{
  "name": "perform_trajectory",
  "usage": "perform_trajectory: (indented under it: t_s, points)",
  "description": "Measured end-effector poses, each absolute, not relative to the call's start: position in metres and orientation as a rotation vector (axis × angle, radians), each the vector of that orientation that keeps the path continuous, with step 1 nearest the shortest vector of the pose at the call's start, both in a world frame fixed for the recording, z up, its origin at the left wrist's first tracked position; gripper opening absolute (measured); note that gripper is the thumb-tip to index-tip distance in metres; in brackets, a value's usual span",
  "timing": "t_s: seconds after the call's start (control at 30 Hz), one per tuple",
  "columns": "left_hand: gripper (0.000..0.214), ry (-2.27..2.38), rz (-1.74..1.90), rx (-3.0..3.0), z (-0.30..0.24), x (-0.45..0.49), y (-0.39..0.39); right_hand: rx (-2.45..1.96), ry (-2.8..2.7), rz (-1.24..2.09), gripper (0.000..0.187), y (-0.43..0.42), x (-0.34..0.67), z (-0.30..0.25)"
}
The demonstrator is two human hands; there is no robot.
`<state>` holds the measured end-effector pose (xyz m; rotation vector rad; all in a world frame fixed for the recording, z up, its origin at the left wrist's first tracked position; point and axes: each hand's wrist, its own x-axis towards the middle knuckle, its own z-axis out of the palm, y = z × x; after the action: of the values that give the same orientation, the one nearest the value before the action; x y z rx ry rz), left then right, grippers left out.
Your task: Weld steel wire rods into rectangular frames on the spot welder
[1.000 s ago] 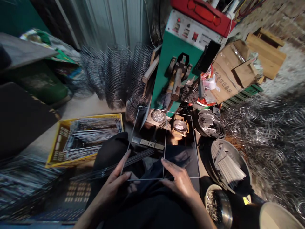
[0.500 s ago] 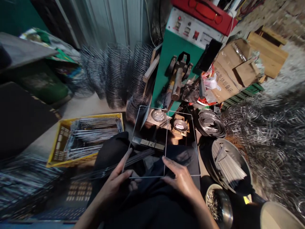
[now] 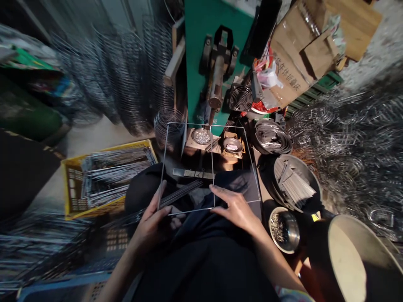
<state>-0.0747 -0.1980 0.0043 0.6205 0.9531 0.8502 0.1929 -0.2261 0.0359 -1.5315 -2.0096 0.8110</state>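
Observation:
A thin rectangular wire frame (image 3: 165,156) with a middle crossbar stands in front of me above my lap. My left hand (image 3: 155,209) pinches its near left corner. With thumb and fingers my right hand (image 3: 231,205) grips the crossbar close to its near end. The frame's far edge reaches the front of a green welding machine (image 3: 201,63), below its metal electrode arm (image 3: 216,84). Under the frame, a bundle of straight wires (image 3: 182,193) lies across my lap, passing behind my left hand. A small dish of metal bits (image 3: 201,136) shows through the frame.
To the left sits a yellow crate (image 3: 74,205) of wire frames. On the right are a basin (image 3: 316,184) with metal strips, a bowl (image 3: 297,235) of small metal pieces, and a large bucket (image 3: 333,243). Wire coils (image 3: 126,79) stand behind; tangled wire (image 3: 352,142) fills the right side.
The view has shifted, so the machine and crate sit higher and further left. Both hands keep their hold on the wire frame, whose near edge now slants up to the right.

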Motion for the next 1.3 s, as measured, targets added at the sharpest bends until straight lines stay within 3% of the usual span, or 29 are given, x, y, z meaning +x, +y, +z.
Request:
perform_trajectory:
  t_s: [0.47,0.77,0.9,1.3]
  points:
    - [0.098,0.878,0.892,0.645,-0.007,-0.072,-0.188,-1.55,-1.997,0.735,0.074,-0.22,0.196,0.025]
    - [0.097,0.614,1.023,0.737,-0.014,-0.041,-0.023,-1.796,-2.029,0.209,0.083,-0.067,0.232,0.032]
    - [0.096,0.625,1.056,0.706,-0.006,-0.033,0.035,-1.811,-2.036,0.138,0.072,-0.016,0.25,0.044]
    - [0.098,0.641,1.102,0.721,0.008,-0.025,0.073,-1.651,-1.897,0.18,0.063,0.039,0.268,0.028]
